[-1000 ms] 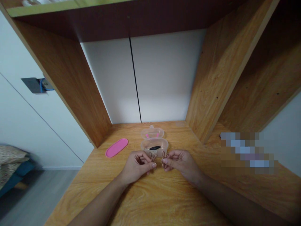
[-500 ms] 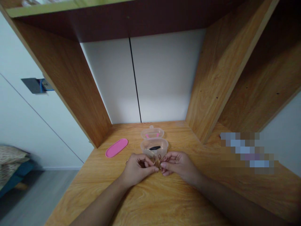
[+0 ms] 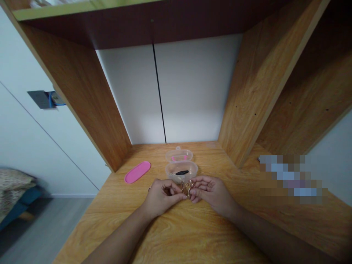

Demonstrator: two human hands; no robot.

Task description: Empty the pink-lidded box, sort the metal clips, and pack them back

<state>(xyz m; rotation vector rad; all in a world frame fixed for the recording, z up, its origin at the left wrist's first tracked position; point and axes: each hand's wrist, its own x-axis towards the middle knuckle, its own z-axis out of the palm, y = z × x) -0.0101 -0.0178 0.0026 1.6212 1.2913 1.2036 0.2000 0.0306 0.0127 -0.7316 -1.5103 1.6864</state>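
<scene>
Closer together than 1 s ago, left hand [image 3: 162, 196] and right hand [image 3: 210, 190] pinch 2 gold metal pieces [image 3: 187, 188], closed fingers partly hiding their shape.

Light: even, soft, medium bright; its source cannot be told.
Brightest area: white back wall [image 3: 192, 91].
Darkest area: underside of the upper shelf [image 3: 165, 25], in deep shade.
Desk top [image 3: 178, 234]: faint sheen, with soft shadows beneath the left hand [image 3: 162, 196] and right hand [image 3: 211, 190].
The metal pieces [image 3: 186, 188] pinched between them: too small and soft to resolve.
Edges: strong wide-angle bending, slight blur.
Right side: one pixelated patch [image 3: 293, 179].
</scene>
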